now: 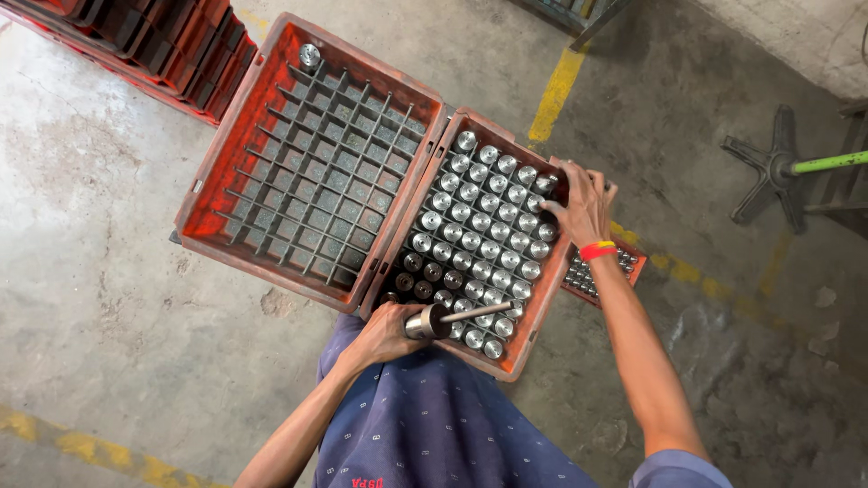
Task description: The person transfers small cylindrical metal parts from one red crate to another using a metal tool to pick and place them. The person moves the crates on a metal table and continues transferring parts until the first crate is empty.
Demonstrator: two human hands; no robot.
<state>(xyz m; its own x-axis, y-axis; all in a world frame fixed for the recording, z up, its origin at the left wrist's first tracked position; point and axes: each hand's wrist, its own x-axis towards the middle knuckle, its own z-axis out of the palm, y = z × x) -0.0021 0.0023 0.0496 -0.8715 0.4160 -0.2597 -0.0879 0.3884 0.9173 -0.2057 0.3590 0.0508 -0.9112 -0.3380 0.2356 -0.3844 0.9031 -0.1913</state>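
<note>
— What is the left hand (384,330) doing?

— It is clenched around a shiny metal cylinder with a thin stem (434,320), held sideways at the near corner of the right-hand red crate (533,316). The stem points to the right, over the nearest row of parts.

— And the right hand (583,206)?

— Its fingers are curled over the far right rim of that same crate, gripping the edge. A red and yellow band (598,249) sits on the wrist.

— What is in the crate?

— Rows of round, silver-topped metal parts (484,233) standing upright in a grid of cells, nearly filling it. A few cells at the near left corner hold darker parts (423,276).

— And beside it?

— A second red crate (208,194) touches it on the left. Its divider grid (321,172) holds only one metal part (310,56), in the far corner cell.

— Anything else around?

— Both crates are in front of the person's lap, above a concrete floor (108,325) with yellow painted lines (554,93). Another tray of small metal parts (597,271) shows under the right forearm, more red crates (172,41) are stacked at the upper left, and a star-shaped metal base (768,172) with a green rod (830,163) lies at the right.
</note>
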